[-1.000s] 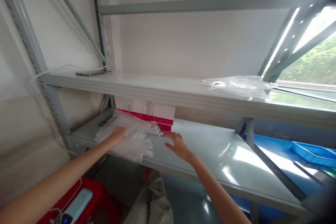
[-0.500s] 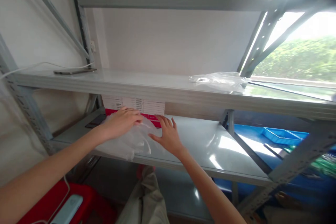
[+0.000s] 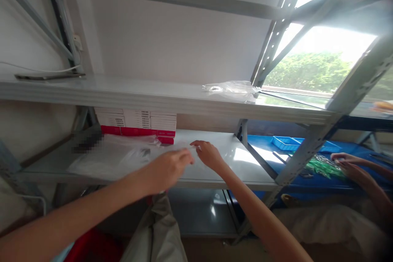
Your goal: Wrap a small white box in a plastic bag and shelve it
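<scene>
While my hands meet over the shelf (image 3: 215, 172), the bags (image 3: 116, 157) lie left.
My left hand (image 3: 167, 168) and right hand (image 3: 208, 154) pinch one clear bag's edge (image 3: 192, 151) between them.

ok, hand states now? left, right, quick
Left hand: blurred, fingers curled at the clear plastic bags; grip cannot be told.
Right hand: fingers pinched at the bags' edge; grip unclear.

The shelf (image 3: 221, 159) is seen as smooth, glossy grey-painted metal. Thin, clear, crinkled plastic is shown by the bags (image 3: 123, 157). The boxes (image 3: 138, 125) appear as matt printed card.
</scene>
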A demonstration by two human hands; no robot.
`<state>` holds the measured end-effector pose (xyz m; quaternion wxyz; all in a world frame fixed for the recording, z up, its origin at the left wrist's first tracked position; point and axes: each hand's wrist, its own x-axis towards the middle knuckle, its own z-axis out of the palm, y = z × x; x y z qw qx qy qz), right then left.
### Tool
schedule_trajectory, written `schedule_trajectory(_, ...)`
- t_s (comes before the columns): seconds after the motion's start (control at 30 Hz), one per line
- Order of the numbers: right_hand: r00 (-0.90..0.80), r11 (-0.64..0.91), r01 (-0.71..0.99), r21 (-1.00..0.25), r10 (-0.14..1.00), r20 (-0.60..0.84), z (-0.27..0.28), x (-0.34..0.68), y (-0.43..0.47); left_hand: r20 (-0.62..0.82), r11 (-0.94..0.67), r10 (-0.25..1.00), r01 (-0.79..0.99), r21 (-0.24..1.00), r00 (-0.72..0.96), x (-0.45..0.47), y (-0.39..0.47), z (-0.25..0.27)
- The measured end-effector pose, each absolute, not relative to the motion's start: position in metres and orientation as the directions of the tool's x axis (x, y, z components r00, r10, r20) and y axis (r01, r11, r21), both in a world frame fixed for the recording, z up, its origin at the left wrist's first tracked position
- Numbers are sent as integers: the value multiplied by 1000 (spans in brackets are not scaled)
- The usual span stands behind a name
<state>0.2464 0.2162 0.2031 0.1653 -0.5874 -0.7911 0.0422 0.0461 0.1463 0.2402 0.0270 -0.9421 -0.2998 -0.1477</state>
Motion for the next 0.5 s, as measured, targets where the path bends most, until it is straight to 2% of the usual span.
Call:
schedule_trajectory(0.07, -244, 291, 926, -240, 948, 204, 205, 252, 216, 147, -802, 590, 598, -13, 794, 66, 128, 220)
schedule_trajectory(0.13, -236, 277, 937, -214, 951, 199, 207, 258, 213, 14, -719, 689, 686, -108, 724, 71, 127, 200)
schedule_trajectory(0.2, -231, 268, 946, -181, 952, 200, 209, 263, 208, -44, -631, 772, 756, -173, 635, 63, 141, 187)
schedule_trajectory(0.37, -250, 277, 951, -136, 950, 184, 213, 275, 199, 57, -614, 775, 772, -165, 629, 36, 182, 190)
schedule_trajectory(0.5, -268, 295, 928, -227, 953, 142, 216, 277, 202, 135, -465, 866, 875, -135, 481, 63, 195, 188)
